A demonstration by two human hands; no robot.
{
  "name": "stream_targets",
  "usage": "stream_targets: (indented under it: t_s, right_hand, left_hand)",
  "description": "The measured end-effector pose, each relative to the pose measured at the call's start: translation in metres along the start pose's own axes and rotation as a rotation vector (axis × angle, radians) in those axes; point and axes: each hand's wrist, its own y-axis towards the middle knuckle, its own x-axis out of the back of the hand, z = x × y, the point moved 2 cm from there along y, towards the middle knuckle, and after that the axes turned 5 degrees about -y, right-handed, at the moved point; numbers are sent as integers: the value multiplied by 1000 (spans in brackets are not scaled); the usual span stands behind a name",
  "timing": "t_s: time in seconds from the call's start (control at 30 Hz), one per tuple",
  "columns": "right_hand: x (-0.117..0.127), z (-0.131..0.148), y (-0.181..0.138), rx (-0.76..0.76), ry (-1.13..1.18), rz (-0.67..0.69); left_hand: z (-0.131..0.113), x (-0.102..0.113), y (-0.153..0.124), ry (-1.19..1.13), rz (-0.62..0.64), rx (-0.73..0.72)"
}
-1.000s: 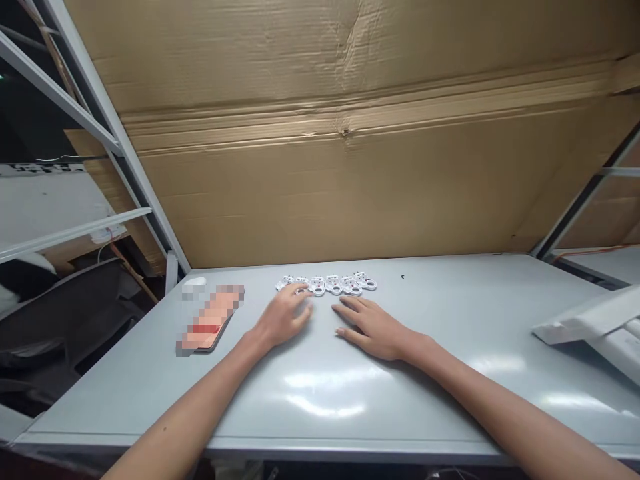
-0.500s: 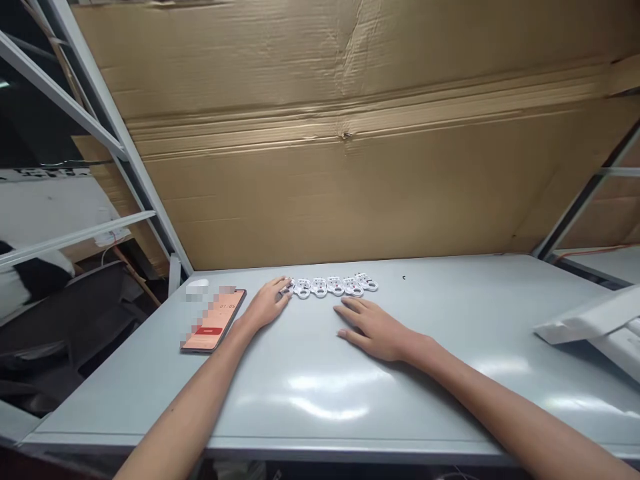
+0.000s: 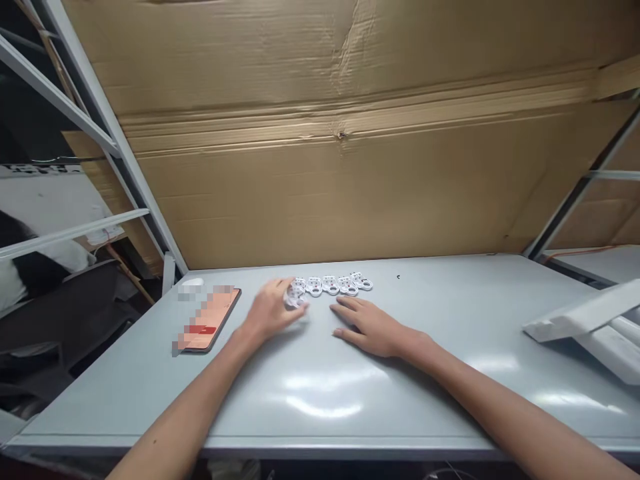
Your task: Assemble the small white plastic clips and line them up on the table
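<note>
A: What is on the surface?

B: A row of small white plastic pieces. They have round holes and little red marks. The row lies near the far edge, a bit left of the middle.

A: Where is the left hand?

B: It is right at the left end of the row. Its fingers are at the end piece and seem to touch it. The hand looks blurry, so I cannot tell if it grips that piece or not.

A: And the right hand?

B: It lies flat and open on the surface, with the fingers spread. It holds nothing. It is close to the row, just in front of it, but not touching.

A: What else is there?

B: A phone lies to the left of the left hand, and a small white thing lies past it. Long white bars sit at the right. A big cardboard sheet stands behind the surface
</note>
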Motion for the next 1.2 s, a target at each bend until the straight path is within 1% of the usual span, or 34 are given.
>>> stream_targets:
  t_s: [0.1,0.17,0.27,0.4,0.53,0.67,0.77,0.87,1.1,1.2]
  right_hand:
    - [2,-2,0,17,17,-6]
    - [4,-2,1,24,39,-21]
    - [7,-4,0,23,45,-32]
    - [13,-5,-1,23,32,-67]
    - [11,-1,1,57,72,-175]
    - [3,6,5,105,93,-195]
    - [2,7,6,70,80,-221]
    - [3,6,7,23,60,-225]
    - [0,4,9,22,49,-203]
    - [3,6,9,-4,115,-256]
  left_hand:
    - [-28,-15,-8,-64,87,-111]
    - [-37,-21,-11,-87,134,-132]
    - [-35,-22,-13,-85,200,-178]
    - [-21,-10,-11,-86,248,-219]
    - [-21,-7,-11,-90,275,-257]
    - [-31,-16,-13,-160,299,-247]
    - [-36,-21,-14,-211,294,-242]
    - [-38,-23,-14,-214,273,-226]
    - [-40,-29,-13,-184,255,-166]
    - [-39,-30,-13,-185,261,-162]
